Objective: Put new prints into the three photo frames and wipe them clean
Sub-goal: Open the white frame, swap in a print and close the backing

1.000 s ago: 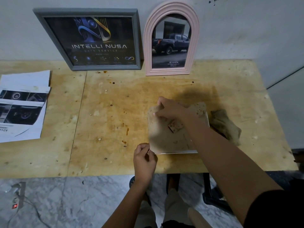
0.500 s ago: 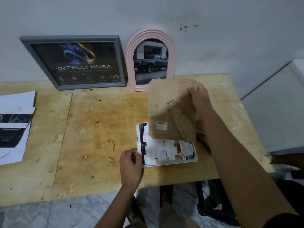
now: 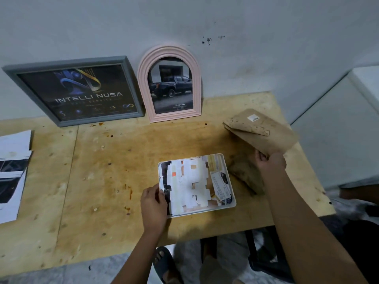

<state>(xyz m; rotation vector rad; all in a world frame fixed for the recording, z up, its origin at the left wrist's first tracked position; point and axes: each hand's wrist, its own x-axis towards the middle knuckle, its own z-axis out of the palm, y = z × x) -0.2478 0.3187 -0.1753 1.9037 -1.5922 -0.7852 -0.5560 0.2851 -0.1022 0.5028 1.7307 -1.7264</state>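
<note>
Right hand [image 3: 270, 165] grips the backing board [image 3: 264, 133]; left hand [image 3: 153, 203] pinches the white frame [image 3: 234, 198] holding paper scraps [image 3: 188, 181].

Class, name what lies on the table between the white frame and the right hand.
A brown cloth, beside the white frame and beneath the right hand, which holds the backing board. The head view shows it.
</note>
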